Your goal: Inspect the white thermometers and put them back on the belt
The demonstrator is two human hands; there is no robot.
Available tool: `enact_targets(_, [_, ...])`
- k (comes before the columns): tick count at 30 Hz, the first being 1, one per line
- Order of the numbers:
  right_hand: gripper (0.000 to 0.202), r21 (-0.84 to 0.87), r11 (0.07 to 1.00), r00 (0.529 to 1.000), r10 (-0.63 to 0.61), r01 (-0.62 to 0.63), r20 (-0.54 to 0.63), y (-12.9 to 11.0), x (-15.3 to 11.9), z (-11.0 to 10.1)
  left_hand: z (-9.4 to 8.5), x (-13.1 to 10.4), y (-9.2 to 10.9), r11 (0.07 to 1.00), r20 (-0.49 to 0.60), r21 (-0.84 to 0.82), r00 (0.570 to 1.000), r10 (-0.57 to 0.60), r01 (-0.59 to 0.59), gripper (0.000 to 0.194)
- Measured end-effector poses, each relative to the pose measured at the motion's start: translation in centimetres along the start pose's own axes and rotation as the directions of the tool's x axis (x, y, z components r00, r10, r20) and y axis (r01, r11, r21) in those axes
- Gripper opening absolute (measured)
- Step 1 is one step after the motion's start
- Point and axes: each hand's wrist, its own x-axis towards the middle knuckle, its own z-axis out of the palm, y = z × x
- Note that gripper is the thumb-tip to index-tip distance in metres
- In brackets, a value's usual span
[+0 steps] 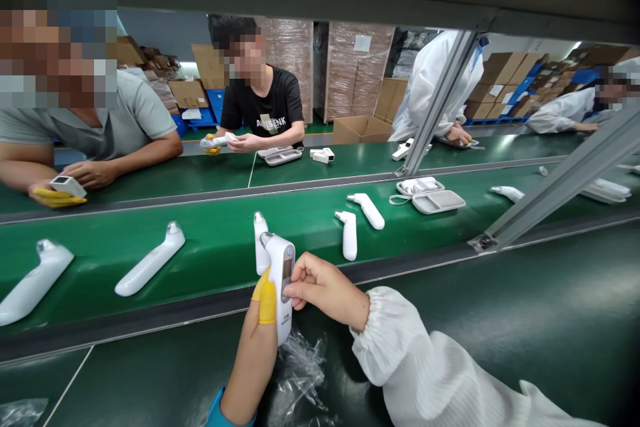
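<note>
Step in hand looks like checking one unit: left hand (257, 340), yellow cot on the thumb, has its grip closed round the white thermometer (281, 280), held upright just above the near surface (500, 320). Right hand (325, 290) pinches its display side, grip closed. Next move likely calls for steady hold, fingertip on the screen. Clear plastic bag (300, 367) lies under the hands. More thermometers (150, 260) lie on the green belt (225, 240) beyond; open case (430, 195) further right.

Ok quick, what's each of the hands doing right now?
Left hand: closed around the white thermometer, held upright.
Right hand: fingertips pinching the same thermometer's side.
</note>
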Motion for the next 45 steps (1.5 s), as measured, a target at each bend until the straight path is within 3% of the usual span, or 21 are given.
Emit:
enact_targets(2, [0.022, -0.113, 0.992, 0.999, -0.053, 0.051, -0.008, -0.3, -0.4, 0.2, 0.2, 0.0, 0.9, 0.999, -0.028, 0.041, 0.999, 0.02, -0.019, 0.058])
enact_targets(4, [0.01, -0.365, 0.918, 0.984, -0.177, 0.158, -0.019, -0.7, -0.9, 0.8, 0.4, -0.3, 1.5, 0.996, -0.063, 0.078, 0.996, 0.057, -0.052, 0.057])
enact_targets(7, [0.007, -0.742, 0.632, 0.938, -0.346, 0.225, -0.011, -1.3, -1.2, 1.7, 0.8, -1.1, 2.0, 0.984, -0.087, 0.129, 0.987, 0.134, -0.122, 0.055])
enact_targets(11, [0.008, -0.925, 0.372, 0.928, -0.366, 0.075, -0.072, -1.9, -0.7, 1.3, -0.1, 0.1, 1.8, 0.937, -0.065, 0.276, 0.969, 0.24, -0.213, 0.054])
enact_targets(14, [0.011, -0.966, 0.258, 0.965, -0.245, -0.03, -0.095, -1.7, -1.2, 0.3, -2.5, 4.4, 1.8, 0.828, -0.156, 0.534, 0.943, 0.292, -0.168, 0.054])
enact_targets(16, [0.013, -0.982, 0.183, 0.998, -0.056, 0.044, 0.035, -0.8, -2.3, 0.4, -4.4, 8.1, 2.0, 0.727, -0.197, 0.685, 0.946, 0.258, -0.055, 0.052])
enact_targets(18, [0.02, -0.977, 0.136, 0.972, 0.151, 0.162, 0.182, 0.6, -3.6, 1.1, -5.6, 11.4, 2.4, 0.671, -0.194, 0.741, 0.959, 0.205, 0.006, 0.051])
enact_targets(20, [0.029, -0.973, 0.122, 0.947, 0.237, 0.195, 0.219, 1.8, -4.5, 1.9, -5.8, 13.3, 2.8, 0.628, -0.205, 0.776, 0.966, 0.157, 0.063, 0.05])
enact_targets(22, [0.03, -0.965, 0.141, 0.935, 0.25, 0.221, 0.25, 2.5, -4.8, 2.3, -4.5, 13.9, 3.2, 0.577, -0.215, 0.812, 0.964, 0.156, 0.088, 0.055])
enact_targets(25, [0.031, -0.952, 0.171, 0.928, 0.233, 0.255, 0.29, 2.7, -4.5, 2.2, -0.2, 13.4, 3.3, 0.537, -0.117, 0.843, 0.972, 0.202, -0.01, 0.071])
enact_targets(27, [0.035, -0.959, 0.175, 0.944, 0.208, 0.222, 0.256, 2.8, -4.2, 2.1, 3.4, 13.3, 2.8, 0.556, -0.01, 0.827, 0.987, 0.163, -0.083, 0.08])
enact_targets(29, [0.037, -0.967, 0.187, 0.957, 0.198, 0.173, 0.209, 3.0, -4.3, 2.1, 6.4, 13.6, 2.2, 0.605, 0.051, 0.792, 0.996, 0.068, -0.082, 0.083])
enact_targets(31, [0.036, -0.967, 0.211, 0.961, 0.204, 0.144, 0.187, 3.3, -4.4, 2.0, 7.9, 14.2, 1.9, 0.669, 0.081, 0.742, 0.996, -0.024, -0.044, 0.071])
enact_targets(34, [0.031, -0.937, 0.294, 0.938, 0.228, 0.19, 0.262, 2.9, -4.3, 1.0, 6.8, 13.5, 2.5, 0.799, 0.161, 0.6, 0.984, -0.072, -0.04, 0.041])
enact_targets(36, [0.023, -0.884, 0.419, 0.942, 0.16, 0.205, 0.294, 1.9, -3.9, 0.1, 4.7, 11.4, 3.2, 0.887, 0.224, 0.458, 0.973, -0.047, -0.062, 0.039])
enact_targets(38, [0.015, -0.778, 0.607, 0.983, -0.03, 0.162, 0.182, 0.7, -3.2, -0.5, 2.5, 8.4, 3.5, 0.947, 0.24, 0.314, 0.971, -0.017, -0.061, 0.051])
enact_targets(40, [0.012, -0.588, 0.797, 0.983, -0.184, 0.139, -0.018, -0.3, -2.3, -0.5, 1.0, 5.3, 3.3, 0.993, 0.173, 0.117, 0.985, -0.022, 0.002, 0.056])
enact_targets(43, [0.009, -0.268, 0.952, 0.973, -0.187, 0.146, -0.135, -0.6, -0.7, 0.2, 0.3, 1.9, 2.2, 0.964, 0.064, -0.23, 0.991, -0.119, 0.13, 0.057])
enact_targets(45, [0.01, -0.139, 0.982, 0.981, -0.143, 0.124, -0.131, -0.3, 0.0, 0.7, 0.4, 0.9, 1.5, 0.941, 0.057, -0.304, 0.989, -0.137, 0.148, 0.06])
